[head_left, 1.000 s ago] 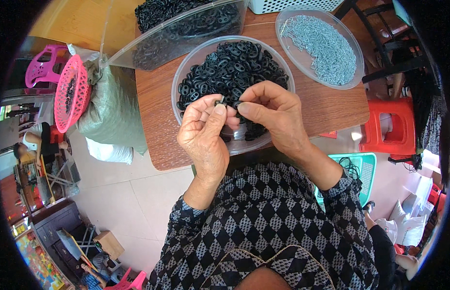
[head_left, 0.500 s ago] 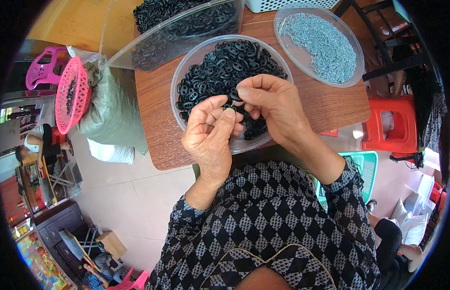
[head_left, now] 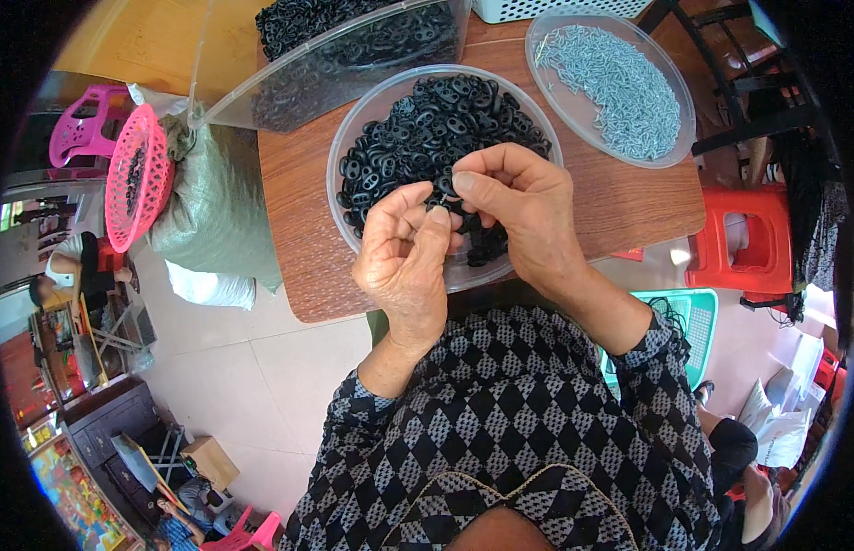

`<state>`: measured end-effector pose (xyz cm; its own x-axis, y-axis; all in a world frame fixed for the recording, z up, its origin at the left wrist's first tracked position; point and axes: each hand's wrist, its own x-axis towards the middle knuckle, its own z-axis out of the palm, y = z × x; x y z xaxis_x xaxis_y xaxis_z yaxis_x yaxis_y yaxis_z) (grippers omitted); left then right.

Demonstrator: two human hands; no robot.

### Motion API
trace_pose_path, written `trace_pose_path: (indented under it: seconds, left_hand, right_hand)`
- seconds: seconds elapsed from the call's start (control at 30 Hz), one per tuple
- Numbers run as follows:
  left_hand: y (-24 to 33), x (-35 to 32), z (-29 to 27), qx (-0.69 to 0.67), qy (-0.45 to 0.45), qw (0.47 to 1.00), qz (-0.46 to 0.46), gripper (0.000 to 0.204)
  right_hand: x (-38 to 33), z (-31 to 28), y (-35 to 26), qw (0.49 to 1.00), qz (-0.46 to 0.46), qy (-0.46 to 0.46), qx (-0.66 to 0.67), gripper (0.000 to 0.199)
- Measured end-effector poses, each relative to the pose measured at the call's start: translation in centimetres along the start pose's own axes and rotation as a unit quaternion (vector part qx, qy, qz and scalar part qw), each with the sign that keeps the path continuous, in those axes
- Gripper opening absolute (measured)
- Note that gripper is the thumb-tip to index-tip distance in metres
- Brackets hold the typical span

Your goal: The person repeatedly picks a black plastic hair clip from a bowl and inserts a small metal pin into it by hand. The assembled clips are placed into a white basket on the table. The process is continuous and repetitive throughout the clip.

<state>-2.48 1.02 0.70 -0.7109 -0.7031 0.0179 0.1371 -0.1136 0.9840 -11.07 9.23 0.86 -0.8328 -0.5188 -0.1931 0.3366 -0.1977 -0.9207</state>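
Over a round clear tub (head_left: 333, 184) heaped with black oval two-hole plastic pieces (head_left: 418, 119), both my hands meet fingertip to fingertip. My right hand (head_left: 530, 209) pinches one black plastic piece (head_left: 444, 185) between thumb and index finger. Just below it, my left hand (head_left: 407, 262) is closed in a pinch; a thin pale bit shows between the two hands, but what the left fingertips grip is too small to make out. A shallow clear dish (head_left: 574, 124) of small silvery metal parts (head_left: 620, 87) lies to the right of the tub.
Behind the tub stands a clear bin (head_left: 308, 78) of more black pieces on the wooden table (head_left: 303, 220). A pink basket (head_left: 151, 197) rests by a green sack (head_left: 216, 211) at left. Right are a red stool (head_left: 739, 239) and a green basket (head_left: 702, 321). Other people sit around.
The hands keep the same pinch at nearly the same spot, with the left hand shifted slightly right. The whole view has moved a little.
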Motion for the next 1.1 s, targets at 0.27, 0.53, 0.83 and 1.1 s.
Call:
trace_pose_path:
  seconds: [0.27, 0.53, 0.83, 1.1]
  left_hand:
    - [-0.4, -0.2, 0.0, 0.007, -0.004, 1.000, 0.002, 0.023]
    - [-0.6, -0.1, 0.1, 0.006, -0.002, 1.000, 0.004, 0.027]
    - [-0.1, 0.0, -0.4, -0.021, -0.076, 0.995, -0.061, 0.033]
    - [0.3, 0.1, -0.2, -0.016, -0.090, 0.994, -0.058, 0.032]
  right_hand:
    - [-0.5, 0.1, 0.3, 0.998, -0.053, -0.005, -0.041, 0.007]
    - [-0.5, 0.0, 0.9, 0.997, -0.065, -0.028, -0.032, 0.008]
    - [-0.4, -0.6, 0.8, 0.997, -0.062, -0.030, -0.046, 0.008]
    - [-0.3, -1.0, 0.6, 0.981, -0.139, -0.049, -0.128, 0.011]
